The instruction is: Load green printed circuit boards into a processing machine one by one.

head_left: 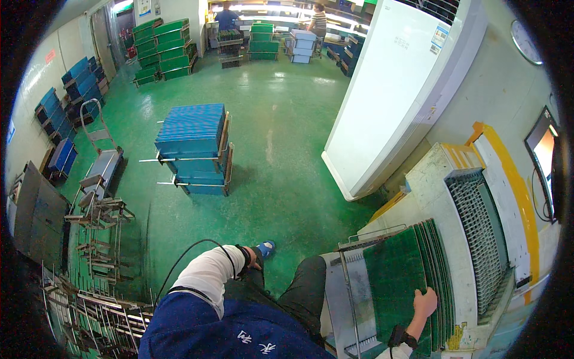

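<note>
At the lower right, my right hand [425, 301] is at the edges of a row of green boards [394, 263], its fingers bent and closed on a board's edge. The boards, flat like circuit panels, stand close together in a metal wire rack [348, 287] on a pale surface. My left hand [256, 258] hangs beside my thigh, away from the boards. Its fingers are mostly hidden, and I see nothing held there. A dark band with a cable circles each wrist.
A conveyor machine [478, 221] with a ribbed belt stands right of the rack. Ahead are a white cabinet unit [388, 90] and a stack of blue boards [191, 143] in racks. Leftward stand a trolley [104, 167] and empty metal racks [101, 239]. Two people work far back.
</note>
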`<state>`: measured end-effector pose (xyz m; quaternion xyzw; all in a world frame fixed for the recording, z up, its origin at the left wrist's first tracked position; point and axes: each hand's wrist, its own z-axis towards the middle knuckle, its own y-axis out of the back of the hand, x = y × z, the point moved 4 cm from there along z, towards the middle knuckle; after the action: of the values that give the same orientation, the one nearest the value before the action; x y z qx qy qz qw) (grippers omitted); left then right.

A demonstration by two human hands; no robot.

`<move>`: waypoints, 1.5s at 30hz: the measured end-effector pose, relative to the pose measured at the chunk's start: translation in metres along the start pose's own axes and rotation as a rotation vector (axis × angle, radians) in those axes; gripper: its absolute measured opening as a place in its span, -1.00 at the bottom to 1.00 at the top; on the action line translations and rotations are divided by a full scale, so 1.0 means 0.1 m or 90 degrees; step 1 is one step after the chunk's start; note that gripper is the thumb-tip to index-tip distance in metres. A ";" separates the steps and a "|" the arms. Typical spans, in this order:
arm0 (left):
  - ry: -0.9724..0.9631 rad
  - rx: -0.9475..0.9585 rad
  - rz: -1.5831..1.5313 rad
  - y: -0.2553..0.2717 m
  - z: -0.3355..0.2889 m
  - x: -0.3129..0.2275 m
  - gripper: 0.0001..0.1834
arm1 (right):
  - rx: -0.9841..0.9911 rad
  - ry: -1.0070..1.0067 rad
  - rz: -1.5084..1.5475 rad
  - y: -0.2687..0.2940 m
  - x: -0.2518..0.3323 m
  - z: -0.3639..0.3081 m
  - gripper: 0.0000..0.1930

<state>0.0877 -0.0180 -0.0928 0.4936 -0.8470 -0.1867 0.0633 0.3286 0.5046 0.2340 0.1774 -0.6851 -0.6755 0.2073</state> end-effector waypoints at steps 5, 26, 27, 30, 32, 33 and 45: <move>-0.007 -0.012 0.026 0.20 -0.44 -0.19 -0.23 | -0.017 0.002 0.000 0.00 -0.04 0.00 -0.52; -0.012 -0.032 0.027 -0.11 0.32 0.09 -0.09 | -0.063 0.027 0.003 -0.09 -0.11 0.06 -0.53; -0.015 -0.025 0.047 -0.11 0.37 0.08 -0.10 | -0.064 0.027 -0.005 -0.09 -0.12 0.06 -0.53; -0.033 -0.041 0.048 -0.22 0.58 0.21 -0.16 | -0.036 0.015 0.014 -0.08 -0.07 0.07 -0.51; -0.033 -0.057 0.041 -0.29 0.63 0.26 -0.18 | -0.035 0.019 0.015 -0.06 -0.03 0.05 -0.51; -0.038 -0.072 0.038 -0.27 0.62 0.25 -0.20 | -0.035 0.018 0.016 -0.05 -0.03 0.05 -0.52; -0.091 -0.057 0.111 0.23 -0.41 -0.18 -0.42 | -0.088 0.052 -0.017 -0.16 -0.23 0.06 -0.57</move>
<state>0.0898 -0.0031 -0.0445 0.4003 -0.8799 -0.2528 0.0405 0.3445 0.5211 0.2166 0.1992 -0.6255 -0.7159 0.2378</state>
